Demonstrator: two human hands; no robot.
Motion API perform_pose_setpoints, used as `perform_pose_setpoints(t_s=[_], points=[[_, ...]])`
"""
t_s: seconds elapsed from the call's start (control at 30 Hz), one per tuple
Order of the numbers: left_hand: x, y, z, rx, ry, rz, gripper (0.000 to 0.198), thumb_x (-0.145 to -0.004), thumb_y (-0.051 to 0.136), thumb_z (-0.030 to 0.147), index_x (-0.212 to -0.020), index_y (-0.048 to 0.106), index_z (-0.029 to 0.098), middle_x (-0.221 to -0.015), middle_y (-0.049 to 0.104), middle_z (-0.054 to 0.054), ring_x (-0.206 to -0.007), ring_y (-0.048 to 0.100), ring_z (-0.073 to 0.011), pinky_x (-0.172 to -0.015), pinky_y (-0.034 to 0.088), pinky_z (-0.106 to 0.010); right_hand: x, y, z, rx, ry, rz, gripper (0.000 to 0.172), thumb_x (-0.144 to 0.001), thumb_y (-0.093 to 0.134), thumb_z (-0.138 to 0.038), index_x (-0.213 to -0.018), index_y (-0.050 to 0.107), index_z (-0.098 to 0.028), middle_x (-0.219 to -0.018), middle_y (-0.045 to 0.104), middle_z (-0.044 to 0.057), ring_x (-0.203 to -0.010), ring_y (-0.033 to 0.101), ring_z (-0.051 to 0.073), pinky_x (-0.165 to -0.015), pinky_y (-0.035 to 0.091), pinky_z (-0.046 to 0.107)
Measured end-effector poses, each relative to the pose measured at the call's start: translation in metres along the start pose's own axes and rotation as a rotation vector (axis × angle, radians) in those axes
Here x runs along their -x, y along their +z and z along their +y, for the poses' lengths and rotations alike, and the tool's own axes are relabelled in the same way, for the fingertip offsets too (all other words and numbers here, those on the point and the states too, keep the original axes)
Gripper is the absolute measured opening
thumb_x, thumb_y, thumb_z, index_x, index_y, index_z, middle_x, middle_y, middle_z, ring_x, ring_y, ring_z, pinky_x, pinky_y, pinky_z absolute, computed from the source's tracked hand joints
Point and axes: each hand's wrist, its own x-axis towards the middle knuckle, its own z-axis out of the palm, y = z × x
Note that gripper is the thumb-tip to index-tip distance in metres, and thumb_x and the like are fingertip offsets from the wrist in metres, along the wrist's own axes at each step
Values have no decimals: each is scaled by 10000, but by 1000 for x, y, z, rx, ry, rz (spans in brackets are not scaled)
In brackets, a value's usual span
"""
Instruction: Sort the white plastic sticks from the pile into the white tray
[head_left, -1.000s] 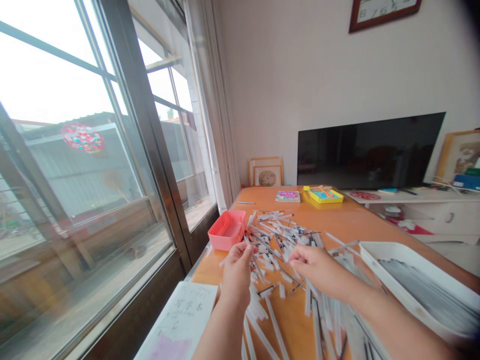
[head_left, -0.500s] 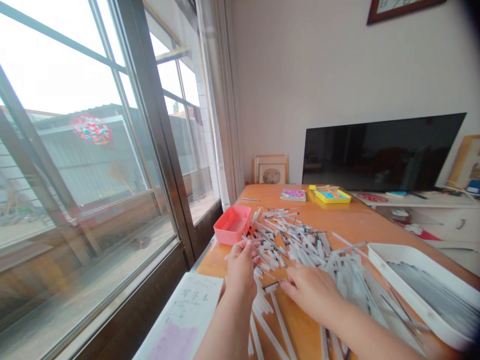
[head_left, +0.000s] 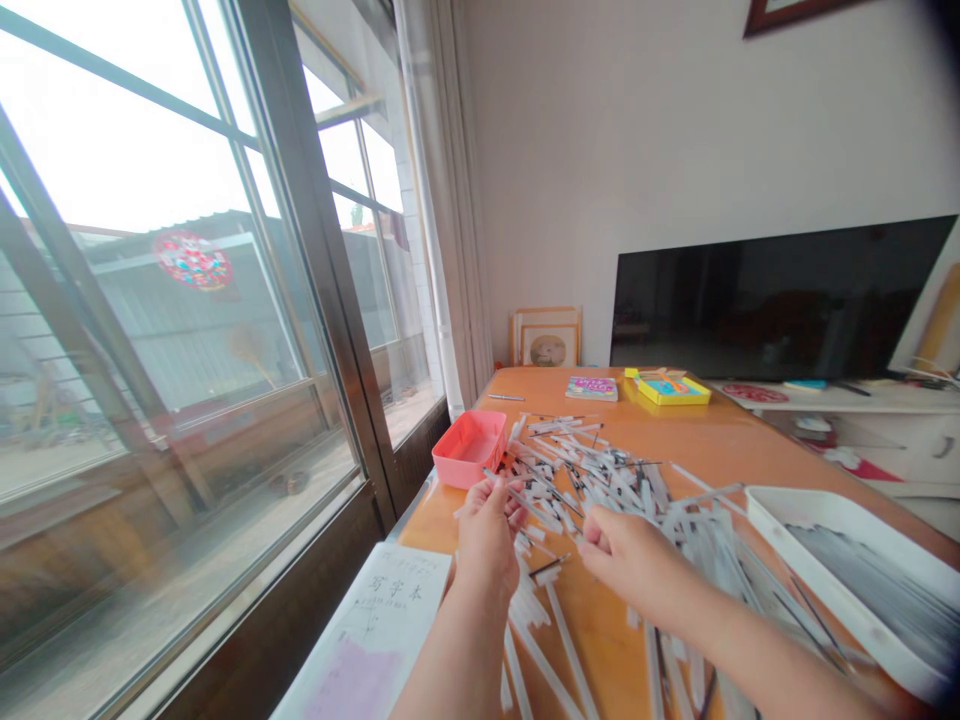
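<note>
My left hand (head_left: 487, 515) pinches a translucent pen barrel (head_left: 532, 508) between thumb and fingers, just in front of the pink plastic box (head_left: 471, 452). To its right, my right hand (head_left: 611, 545) is closed, with fingertips curled together over the near side of the pile. Whatever sits between those fingers is too small or hidden to make out. Beyond both hands spreads a heap of pen parts (head_left: 600, 475), clear and white tubes mixed with dark-tipped pieces. Long clear tubes (head_left: 574, 650) lie on the table below the hands.
A white tray (head_left: 765, 510) of thin grey rods stands at the right. At left lies a notebook (head_left: 397, 610). A small book (head_left: 591, 388), a yellow box (head_left: 679, 392) and a pen (head_left: 506, 398) are at the table's far end. The window borders the left side.
My right hand has risen slightly and its fingers have curled in more tightly. My left hand keeps its hold on the pen barrel. The view has shifted a little.
</note>
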Motion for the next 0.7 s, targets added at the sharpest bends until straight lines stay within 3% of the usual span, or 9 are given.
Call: perform_pose_setpoints(t_s=[0.17, 0.7], points=[[2, 2, 1, 13, 13, -3, 248, -816, 743, 312, -905, 552, 180, -916, 708, -71, -632, 598, -79, -624, 501, -209, -1, -3, -6, -189, -76, -16, 100, -846, 537, -293, -771, 551, -228, -633, 591, -45, -596, 528, 138, -584, 347, 246], [8, 7, -11, -24, 7, -98, 304, -780, 775, 367, -885, 564, 175, -928, 695, -61, -637, 549, -65, -647, 489, -204, 3, -2, -16, -201, -62, 50, 106, -887, 509, -318, -820, 525, -237, -669, 610, -36, -637, 579, 157, -604, 377, 257]])
